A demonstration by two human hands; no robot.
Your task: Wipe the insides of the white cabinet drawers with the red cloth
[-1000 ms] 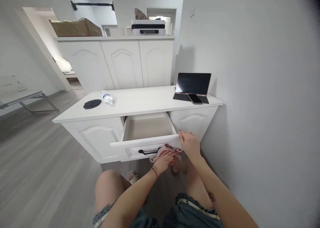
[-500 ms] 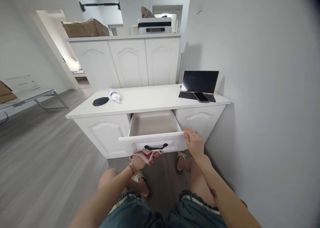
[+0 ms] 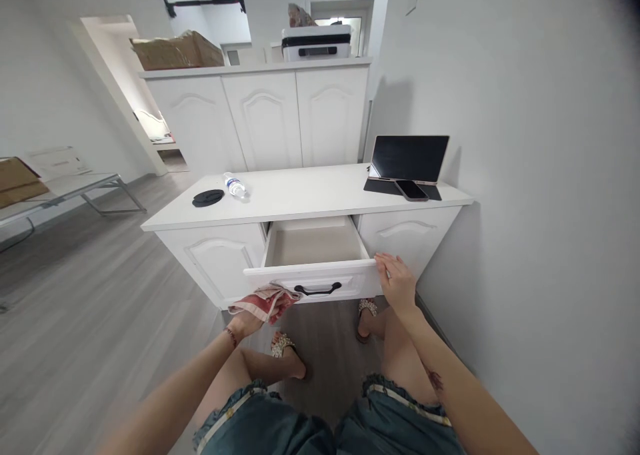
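Note:
A white low cabinet (image 3: 300,205) has its middle drawer (image 3: 313,268) pulled out, and the drawer's inside looks bare. My left hand (image 3: 246,322) is closed on a pink and red cloth (image 3: 264,302), pressed against the left end of the drawer front beside the black handle (image 3: 318,288). My right hand (image 3: 396,282) rests on the drawer front's right top corner with the fingers laid flat. My knees and sandalled feet show below.
On the cabinet top lie a black round pad (image 3: 208,197), a water bottle (image 3: 234,185), a tablet in a stand (image 3: 409,158) and a phone (image 3: 411,190). A taller white cabinet (image 3: 260,112) stands behind. The wall is close on the right; a folding table (image 3: 60,188) stands at left.
My left hand has carried the cloth leftward along the drawer front, from the right of the handle to its left end. My right hand has stayed on the drawer's right corner.

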